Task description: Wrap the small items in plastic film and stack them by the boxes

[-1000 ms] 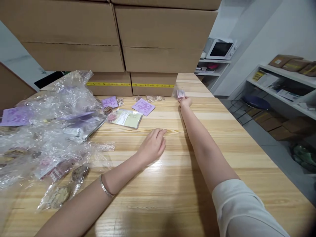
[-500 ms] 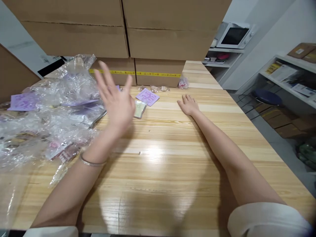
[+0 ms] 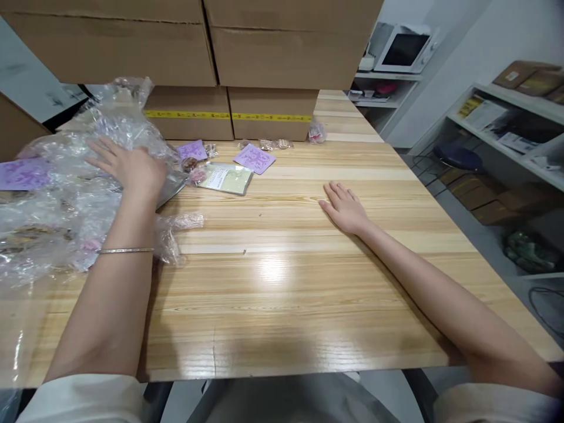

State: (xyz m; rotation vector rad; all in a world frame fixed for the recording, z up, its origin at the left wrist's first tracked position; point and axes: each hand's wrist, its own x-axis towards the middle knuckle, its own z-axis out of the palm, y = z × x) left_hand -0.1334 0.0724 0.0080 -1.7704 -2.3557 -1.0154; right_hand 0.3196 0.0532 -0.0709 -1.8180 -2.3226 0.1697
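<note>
My left hand (image 3: 136, 169) lies over a heap of crumpled clear plastic bags (image 3: 101, 194) at the left, its fingers spread and palm down. Whether it presses on the plastic I cannot tell. On the wooden table (image 3: 282, 282), my right hand (image 3: 345, 210) rests flat with fingers stretched out and holds nothing. Between the hands lie a pale green packet (image 3: 229, 178) and a purple patterned card (image 3: 254, 158). A second purple card (image 3: 192, 150) sits beside the heap, and another purple card (image 3: 24, 174) is on its far left side.
Stacked cardboard boxes (image 3: 286, 59) stand at the back; the lower ones carry yellow tape (image 3: 271, 117). Small wrapped pieces (image 3: 275, 144) and a small clear bag (image 3: 316, 133) lie at their foot. Beyond the table are a microwave (image 3: 403, 48), shelves (image 3: 511, 126) and a blue stool (image 3: 458, 157).
My left hand has gone from raised above the table to the left, down over the plastic heap. My right hand stays flat on the table. The view has shifted slightly.
</note>
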